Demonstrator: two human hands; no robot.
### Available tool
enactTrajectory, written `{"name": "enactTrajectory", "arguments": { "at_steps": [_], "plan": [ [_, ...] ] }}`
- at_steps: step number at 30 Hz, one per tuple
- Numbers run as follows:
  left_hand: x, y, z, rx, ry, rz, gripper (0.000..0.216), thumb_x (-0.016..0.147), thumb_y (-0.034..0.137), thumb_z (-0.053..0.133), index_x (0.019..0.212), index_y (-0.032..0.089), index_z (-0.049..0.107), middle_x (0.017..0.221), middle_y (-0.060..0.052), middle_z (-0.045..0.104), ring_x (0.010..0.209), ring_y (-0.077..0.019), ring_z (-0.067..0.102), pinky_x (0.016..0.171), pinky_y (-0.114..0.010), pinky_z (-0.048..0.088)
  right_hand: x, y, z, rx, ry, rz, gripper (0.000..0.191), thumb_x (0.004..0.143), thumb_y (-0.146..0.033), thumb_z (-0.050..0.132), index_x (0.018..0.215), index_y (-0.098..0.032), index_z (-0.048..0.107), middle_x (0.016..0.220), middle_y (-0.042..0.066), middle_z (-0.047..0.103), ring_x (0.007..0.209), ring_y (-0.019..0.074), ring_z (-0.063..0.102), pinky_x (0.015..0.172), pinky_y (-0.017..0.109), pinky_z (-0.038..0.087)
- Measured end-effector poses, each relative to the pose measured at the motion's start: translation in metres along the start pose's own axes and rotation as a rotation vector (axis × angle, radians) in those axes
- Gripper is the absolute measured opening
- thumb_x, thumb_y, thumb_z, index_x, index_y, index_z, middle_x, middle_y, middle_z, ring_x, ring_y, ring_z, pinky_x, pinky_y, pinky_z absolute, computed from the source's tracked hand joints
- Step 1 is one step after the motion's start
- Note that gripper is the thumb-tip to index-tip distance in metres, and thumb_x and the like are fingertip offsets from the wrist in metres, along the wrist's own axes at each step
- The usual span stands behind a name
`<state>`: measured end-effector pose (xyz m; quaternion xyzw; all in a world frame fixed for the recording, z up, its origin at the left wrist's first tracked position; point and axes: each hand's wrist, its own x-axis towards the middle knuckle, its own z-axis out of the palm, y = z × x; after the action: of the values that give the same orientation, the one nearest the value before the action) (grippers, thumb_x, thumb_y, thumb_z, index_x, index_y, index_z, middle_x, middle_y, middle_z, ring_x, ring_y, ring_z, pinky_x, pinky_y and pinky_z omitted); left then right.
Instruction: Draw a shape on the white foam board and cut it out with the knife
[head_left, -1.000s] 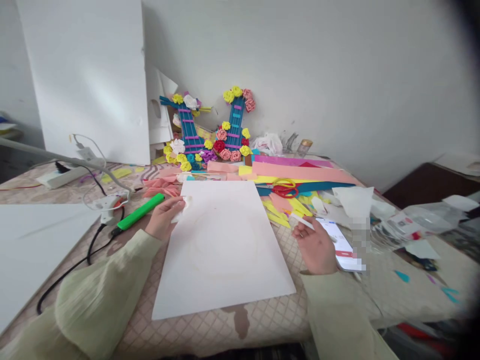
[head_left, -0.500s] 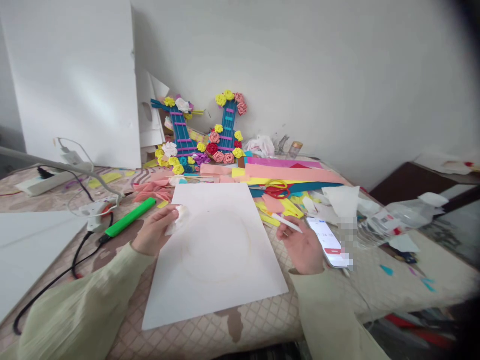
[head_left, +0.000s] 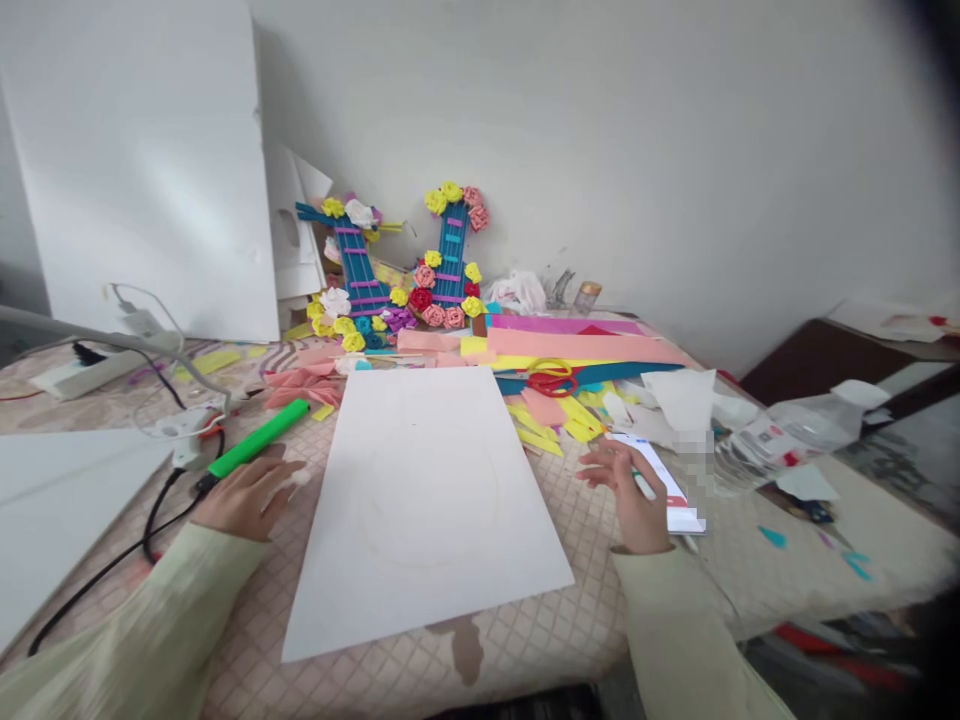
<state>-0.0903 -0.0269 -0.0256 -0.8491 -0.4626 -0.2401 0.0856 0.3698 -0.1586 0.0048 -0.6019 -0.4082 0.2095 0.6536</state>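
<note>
A sheet of white paper lies on the table, with a faint ring-shaped mark on it. Left of it, my left hand is low over the tablecloth, palm down, near a bright green stick-shaped object. White crumpled tissue shows at its thumb and fingertips. My right hand is to the right of the paper, in front of a lit phone. A slim white pen-like stick lies between its thumb and fingers, mostly hidden by the hand.
Red-and-yellow-handled scissors rest among coloured paper strips and scraps. Two blue decorations with paper flowers lean at the back wall. A clear plastic bottle lies at right. Power strips and black cables occupy the left.
My left hand has moved left and down, off the paper's edge, with the tissue. My right hand has shifted right and turned, so the white stick is now mostly covered.
</note>
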Motion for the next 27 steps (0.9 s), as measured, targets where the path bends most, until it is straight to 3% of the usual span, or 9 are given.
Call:
{"name": "enactTrajectory", "arguments": {
  "at_steps": [7,10,13,16,19,21,23,27],
  "plan": [
    [-0.011,-0.006,0.000,0.055,0.008,0.021,0.036,0.086,0.034,0.037,0.102,0.019,0.065,0.103,-0.011,0.065,0.093,-0.0235,0.059,0.082,-0.034,0.043,-0.026,0.007,0.008,-0.255,-0.206,0.018,0.030,0.083,-0.044,0.051,0.098,-0.019,0.057,0.086,0.007,0.067,0.072,0.0182,0.064,0.067,0.031,0.052],
    [-0.011,-0.009,-0.004,0.010,0.013,0.024,0.037,0.086,0.033,0.035,0.102,0.018,0.065,0.103,-0.012,0.064,0.094,-0.0246,0.059,0.083,-0.036,0.042,-0.037,0.006,0.009,-0.373,-0.287,-0.038,0.027,0.084,-0.041,0.049,0.100,-0.020,0.056,0.094,0.007,0.067,0.086,0.0200,0.064,0.080,0.034,0.050],
    [-0.009,-0.013,-0.007,-0.076,-0.036,-0.026,0.032,0.081,0.035,0.045,0.103,0.021,0.065,0.104,-0.010,0.066,0.092,-0.0266,0.060,0.082,-0.038,0.044,-0.043,0.005,0.006,-0.417,-0.297,-0.104,0.026,0.086,-0.038,0.046,0.103,-0.021,0.054,0.099,0.007,0.065,0.091,0.0201,0.062,0.084,0.035,0.048],
    [-0.006,-0.014,-0.007,-0.144,-0.072,-0.048,0.031,0.076,0.038,0.054,0.100,0.022,0.067,0.100,-0.008,0.068,0.088,-0.0252,0.063,0.079,-0.034,0.047,-0.044,0.003,0.001,-0.392,-0.352,-0.200,0.036,0.084,-0.033,0.049,0.118,-0.022,0.044,0.111,0.009,0.059,0.094,0.0203,0.059,0.082,0.035,0.048],
    [-0.006,-0.010,-0.005,-0.174,-0.015,-0.086,0.030,0.080,0.036,0.048,0.097,0.020,0.066,0.099,-0.007,0.067,0.090,-0.0230,0.062,0.083,-0.032,0.045,-0.042,0.001,-0.003,-0.374,-0.425,-0.279,0.047,0.082,-0.031,0.053,0.125,-0.022,0.037,0.119,0.011,0.051,0.098,0.0213,0.055,0.084,0.037,0.046],
    [-0.008,-0.004,-0.005,-0.200,0.039,-0.112,0.028,0.081,0.035,0.046,0.095,0.020,0.065,0.099,-0.007,0.066,0.091,-0.0216,0.061,0.085,-0.031,0.044,-0.037,-0.002,-0.006,-0.388,-0.452,-0.241,0.034,0.086,-0.032,0.046,0.118,-0.022,0.044,0.110,0.009,0.054,0.093,0.0198,0.057,0.081,0.035,0.047],
    [-0.009,0.002,-0.006,-0.234,0.082,-0.124,0.025,0.080,0.035,0.049,0.093,0.021,0.065,0.097,-0.006,0.066,0.089,-0.0200,0.061,0.085,-0.029,0.044,-0.030,-0.004,-0.008,-0.448,-0.470,-0.174,0.025,0.089,-0.034,0.038,0.108,-0.022,0.050,0.091,0.006,0.057,0.075,0.0166,0.058,0.068,0.031,0.048],
    [-0.011,0.003,-0.011,-0.306,0.127,-0.125,0.021,0.075,0.034,0.056,0.090,0.023,0.065,0.097,-0.003,0.067,0.085,-0.0175,0.062,0.083,-0.026,0.044,-0.010,-0.002,-0.015,-0.749,-0.482,-0.170,0.019,0.088,-0.035,0.037,0.099,-0.021,0.044,0.063,-0.002,0.048,0.050,0.0147,0.049,0.050,0.028,0.039]
  ]
}}
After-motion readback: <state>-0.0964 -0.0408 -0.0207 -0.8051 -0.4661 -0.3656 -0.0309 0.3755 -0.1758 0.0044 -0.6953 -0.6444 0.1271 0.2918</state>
